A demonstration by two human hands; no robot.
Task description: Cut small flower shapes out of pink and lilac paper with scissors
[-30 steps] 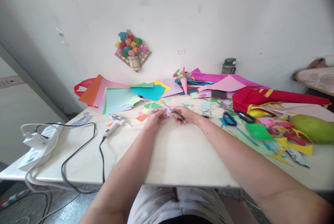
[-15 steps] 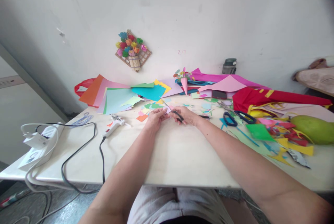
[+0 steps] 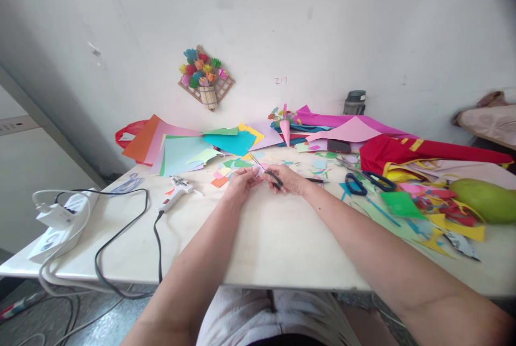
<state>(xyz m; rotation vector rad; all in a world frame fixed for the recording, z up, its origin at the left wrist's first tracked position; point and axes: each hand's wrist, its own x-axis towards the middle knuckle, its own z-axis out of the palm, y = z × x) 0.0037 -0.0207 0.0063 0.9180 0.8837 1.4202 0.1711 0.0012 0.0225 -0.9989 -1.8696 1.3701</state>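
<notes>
Between the fingertips of my left hand (image 3: 242, 180) is a small piece of pale lilac paper (image 3: 260, 170), pinched and partly hidden by the fingers. My right hand (image 3: 287, 178) is closed around the black handles of a pair of scissors (image 3: 274, 178). Their slim blades point up and left, beside the lilac paper; whether they touch it I cannot tell. Just beyond both hands lie small paper scraps (image 3: 237, 164) in green, orange and yellow. A dark pen-like tool (image 3: 315, 180) rests to the right of my right hand.
At left lie a white glue gun (image 3: 176, 199) with its black cord and a power strip (image 3: 60, 228). Coloured paper sheets (image 3: 187, 152) line the back, near a pink paper cone with flowers (image 3: 285, 130). Blue-handled scissors (image 3: 356, 184), a green fruit (image 3: 479, 200) and scraps lie right.
Both hands stay in nearly the same place, still holding the scissors and the lilac paper. Only a very slight shift shows at the fingers and paper.
</notes>
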